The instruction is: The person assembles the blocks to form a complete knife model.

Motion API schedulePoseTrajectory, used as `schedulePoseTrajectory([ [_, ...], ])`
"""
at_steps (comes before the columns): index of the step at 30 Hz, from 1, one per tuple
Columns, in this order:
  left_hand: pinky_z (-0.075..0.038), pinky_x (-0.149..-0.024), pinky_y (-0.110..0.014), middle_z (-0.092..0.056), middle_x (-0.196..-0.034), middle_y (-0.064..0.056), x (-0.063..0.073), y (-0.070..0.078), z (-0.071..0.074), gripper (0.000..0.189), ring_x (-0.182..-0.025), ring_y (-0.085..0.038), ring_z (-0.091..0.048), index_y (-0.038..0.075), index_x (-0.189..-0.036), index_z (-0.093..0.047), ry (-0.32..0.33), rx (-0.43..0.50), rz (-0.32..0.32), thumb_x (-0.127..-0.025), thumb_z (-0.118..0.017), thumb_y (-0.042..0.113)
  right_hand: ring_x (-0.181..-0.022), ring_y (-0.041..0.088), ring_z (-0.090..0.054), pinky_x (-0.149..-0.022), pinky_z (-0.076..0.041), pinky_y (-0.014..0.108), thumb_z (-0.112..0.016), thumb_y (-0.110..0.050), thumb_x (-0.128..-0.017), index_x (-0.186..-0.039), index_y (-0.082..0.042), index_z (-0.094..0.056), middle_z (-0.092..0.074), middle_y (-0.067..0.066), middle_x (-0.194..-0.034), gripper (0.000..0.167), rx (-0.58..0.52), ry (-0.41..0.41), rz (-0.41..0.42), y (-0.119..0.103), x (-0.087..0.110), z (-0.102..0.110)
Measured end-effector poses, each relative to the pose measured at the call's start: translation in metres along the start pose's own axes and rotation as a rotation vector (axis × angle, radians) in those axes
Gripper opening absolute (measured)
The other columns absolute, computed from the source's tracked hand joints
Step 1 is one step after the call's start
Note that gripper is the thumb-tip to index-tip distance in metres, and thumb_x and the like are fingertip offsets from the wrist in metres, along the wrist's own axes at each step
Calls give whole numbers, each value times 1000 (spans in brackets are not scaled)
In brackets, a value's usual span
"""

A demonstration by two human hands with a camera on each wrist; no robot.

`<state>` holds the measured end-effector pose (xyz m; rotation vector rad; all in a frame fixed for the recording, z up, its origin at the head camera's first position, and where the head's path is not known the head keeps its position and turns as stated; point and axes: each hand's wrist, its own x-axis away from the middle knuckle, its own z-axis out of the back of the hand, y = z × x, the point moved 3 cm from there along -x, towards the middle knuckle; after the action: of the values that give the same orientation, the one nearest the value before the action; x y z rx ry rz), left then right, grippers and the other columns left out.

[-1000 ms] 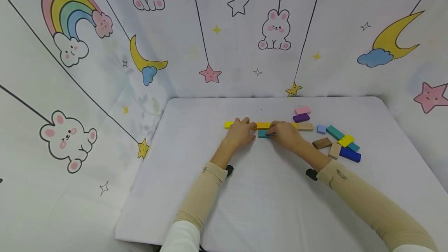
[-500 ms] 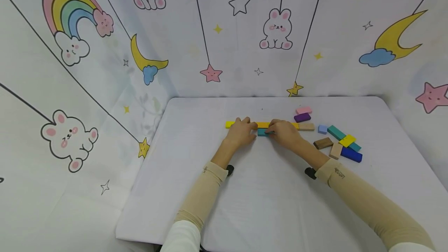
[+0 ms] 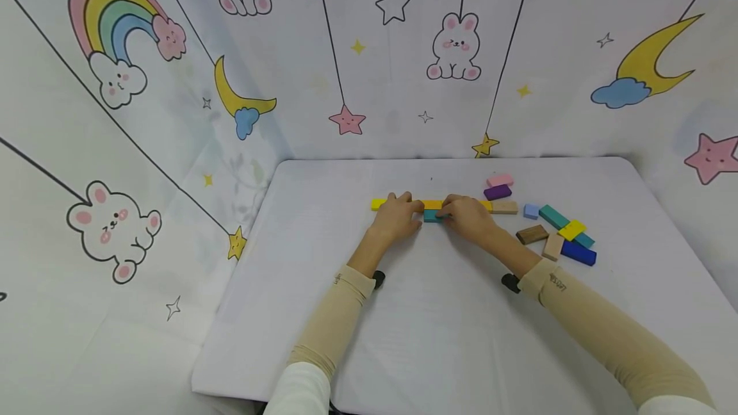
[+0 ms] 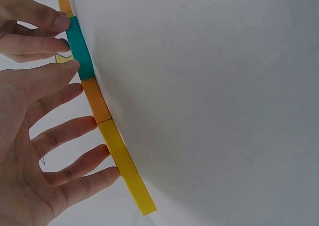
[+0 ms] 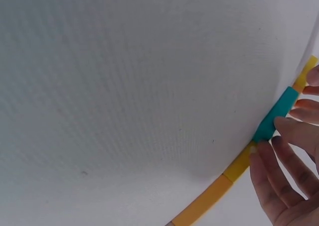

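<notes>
A row of yellow and orange wooden blocks (image 3: 432, 205) runs left to right across the far part of the table, ending in a tan block (image 3: 504, 208). Against its near side lies a teal block (image 3: 433, 216). With thumb and fingers, my right hand (image 3: 469, 218) pinches the teal block. My left hand (image 3: 396, 218) is at the row's left part, its fingers spread along an orange block (image 4: 97, 101) and a yellow block (image 4: 127, 166). The left thumb touches the teal block near its left end. Both hands hide parts of the row in the head view.
Pink (image 3: 500, 180) and purple (image 3: 498, 193) blocks lie behind the row's right end. Farther right are a light blue block (image 3: 531, 211), a long teal block (image 3: 553, 218) under a yellow piece (image 3: 573, 230), a brown block (image 3: 532, 235), a light wooden block (image 3: 553, 246) and a dark blue block (image 3: 578, 253).
The teal block has moved slightly away from me, up against the row, with my right hand on it. My left hand has stayed nearly still.
</notes>
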<state>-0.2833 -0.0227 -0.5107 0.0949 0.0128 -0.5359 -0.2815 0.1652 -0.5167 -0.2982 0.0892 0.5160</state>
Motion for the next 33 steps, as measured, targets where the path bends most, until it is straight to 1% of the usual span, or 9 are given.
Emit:
schedulePoseTrajectory([
  [6, -52, -80, -32, -62, -125, -3, 0, 0, -2, 40, -96, -24, -55, 27, -140, -66, -9, 1, 5, -101, -70, 38, -100, 32, -72, -91, -58, 48, -82, -6, -89, -111, -8, -83, -74, 13, -111, 22, 3, 10, 16, 3, 0, -3],
  [12, -53, -81, -34, -59, -130, -5, -3, 1, -3, 45, -102, -27, -55, 35, -147, -60, -53, -14, 11, -102, -67, 39, -97, 31, -72, -87, -59, 46, -83, -6, -89, -111, -8, -83, -73, 13, -111, 22, 0, 9, 29, 3, 0, -3],
  [16, -55, -81, -35, -56, -131, -8, -4, 2, -5, 45, -105, -29, -55, 39, -147, -59, -74, -17, 3, -102, -66, 39, -96, 31, -73, -86, -60, 45, -82, -9, -90, -112, -8, -83, -74, 13, -111, 21, -1, 7, 15, 1, 2, -1],
  [22, -56, -81, -36, -56, -133, -9, -4, 4, -6, 45, -107, -30, -55, 38, -147, -59, -82, -18, 2, -102, -66, 41, -101, 32, -73, -90, -58, 47, -80, -9, -92, -113, -8, -82, -75, 14, -112, 21, -12, 15, -21, 2, 9, 4],
  [27, -56, -83, -37, -55, -134, -10, -3, 4, -7, 44, -110, -31, -55, 39, -147, -59, -84, -10, 8, -103, -65, 41, -105, 33, -72, -92, -57, 49, -79, -10, -93, -113, -8, -82, -75, 15, -114, 20, -6, 23, -42, 9, 16, 6],
  [33, -56, -85, -37, -55, -135, -10, -2, 3, -6, 44, -110, -30, -54, 38, -147, -60, -73, 2, 12, -103, -65, 41, -106, 33, -71, -95, -56, 50, -78, -12, -94, -113, -8, -82, -75, 14, -114, 20, -14, 22, -68, 18, 27, 11],
])
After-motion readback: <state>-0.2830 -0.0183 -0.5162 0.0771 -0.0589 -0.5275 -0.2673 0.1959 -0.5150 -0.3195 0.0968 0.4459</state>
